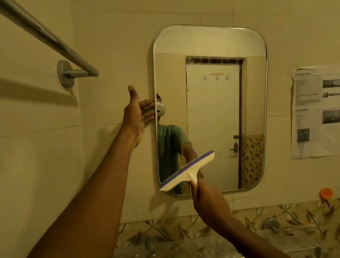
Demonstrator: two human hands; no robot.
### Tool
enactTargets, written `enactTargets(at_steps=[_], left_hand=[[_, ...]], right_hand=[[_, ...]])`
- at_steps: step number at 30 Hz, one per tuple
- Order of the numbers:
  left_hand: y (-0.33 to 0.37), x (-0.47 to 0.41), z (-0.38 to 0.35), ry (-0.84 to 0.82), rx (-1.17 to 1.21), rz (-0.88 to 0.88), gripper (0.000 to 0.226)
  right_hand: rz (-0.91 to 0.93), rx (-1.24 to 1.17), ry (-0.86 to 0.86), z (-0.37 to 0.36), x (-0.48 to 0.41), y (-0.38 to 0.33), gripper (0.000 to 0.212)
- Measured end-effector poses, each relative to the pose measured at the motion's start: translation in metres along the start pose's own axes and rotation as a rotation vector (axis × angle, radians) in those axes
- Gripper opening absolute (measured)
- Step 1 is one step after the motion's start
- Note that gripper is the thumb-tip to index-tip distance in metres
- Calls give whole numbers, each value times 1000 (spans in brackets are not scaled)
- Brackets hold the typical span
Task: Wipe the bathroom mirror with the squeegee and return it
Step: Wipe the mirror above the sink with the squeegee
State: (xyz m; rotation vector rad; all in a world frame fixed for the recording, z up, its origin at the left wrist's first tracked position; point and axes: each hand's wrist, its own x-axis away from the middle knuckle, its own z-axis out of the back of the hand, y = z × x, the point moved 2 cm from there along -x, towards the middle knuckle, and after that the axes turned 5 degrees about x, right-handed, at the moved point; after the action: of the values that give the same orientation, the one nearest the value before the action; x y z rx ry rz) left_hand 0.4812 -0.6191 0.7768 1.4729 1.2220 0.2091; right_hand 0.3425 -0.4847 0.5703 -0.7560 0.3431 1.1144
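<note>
Squeegee [188, 170] in the right hand [211, 204]: the fingers wrap the short white handle from below, and the wide cream head with its purple blade strip lies tilted across the lower left corner of the mirror [218, 43], left end lower than the right. Whether the blade actually touches the glass cannot be told from this angle. The left hand [136, 117] is spread flat and holds nothing, thumb up, fingertips at the mirror's left edge about halfway up its height. The mirror is an upright rounded rectangle fixed to the beige tiled wall. A chrome towel rail [46, 40] runs along the side wall at upper left. To the mirror's right a printed paper sheet [320, 110] is stuck to the tiles, and below it sits an orange wall hook [325, 193]. A leaf-patterned tile band [282, 213] crosses beneath.
</note>
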Motion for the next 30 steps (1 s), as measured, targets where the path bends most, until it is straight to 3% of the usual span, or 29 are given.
enactTargets(at_steps=[8, 11, 18, 23, 30], left_hand=[[-33, 13, 7, 113, -418, -90, 19], [-55, 25, 14, 141, -533, -78, 23], [-96, 60, 25, 214, -541, 8, 31], [-118, 72, 27, 301, -535, 15, 31], [-132, 71, 26, 364, -530, 2, 22]], right_hand=[[84, 228, -116, 19, 4, 19, 29], [226, 334, -134, 22, 0, 15, 32], [519, 527, -204, 17, -18, -10, 43], [552, 579, -173, 29, -27, 7, 45], [463, 621, -243, 74, -29, 101, 51]])
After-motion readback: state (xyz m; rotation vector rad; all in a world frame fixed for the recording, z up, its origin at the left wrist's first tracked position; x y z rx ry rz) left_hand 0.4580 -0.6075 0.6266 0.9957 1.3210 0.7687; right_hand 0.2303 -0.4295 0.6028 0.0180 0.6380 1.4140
